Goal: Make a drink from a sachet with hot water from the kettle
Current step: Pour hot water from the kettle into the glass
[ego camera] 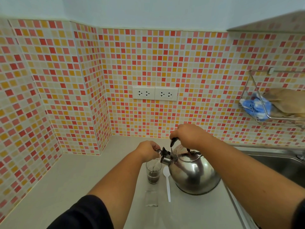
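Kettle, a rounded polished steel one (192,176), hangs tipped at the clear glass tumbler's (153,172) three o'clock, right hand (189,135) clenched on its handle, left hand (148,150) pinching the spout cap. Pouring is underway; next, I'd guess, levelling off, then the white plastic spoon (167,182).

A steel kettle (192,174) tilted over a clear glass (153,172) holding dark liquid near the counter's back edge; an emptied clear sachet (151,198) lay in front of it.
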